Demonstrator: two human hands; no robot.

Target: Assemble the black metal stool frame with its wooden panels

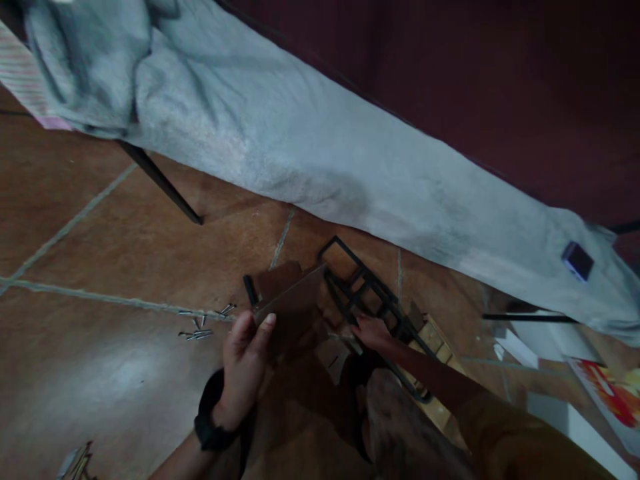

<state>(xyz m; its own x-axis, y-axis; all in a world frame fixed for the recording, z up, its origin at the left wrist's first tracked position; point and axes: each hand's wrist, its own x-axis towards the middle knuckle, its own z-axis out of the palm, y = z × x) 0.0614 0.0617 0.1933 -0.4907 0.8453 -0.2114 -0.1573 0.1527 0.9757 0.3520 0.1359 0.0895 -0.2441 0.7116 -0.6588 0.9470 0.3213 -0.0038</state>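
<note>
Both hands were bare, with no gloves or rings to be seen. The left hand (245, 370), at the lower centre of the frame, had a black band (210, 417) wrapped around its wrist, broad and dark, somewhat bunched at the edge. The right hand (373, 332), just right of centre, led into a bare forearm, and further toward the lower right corner a mustard-brown sleeve (520, 433) covered the upper arm, loose and plain, without markings.
</note>
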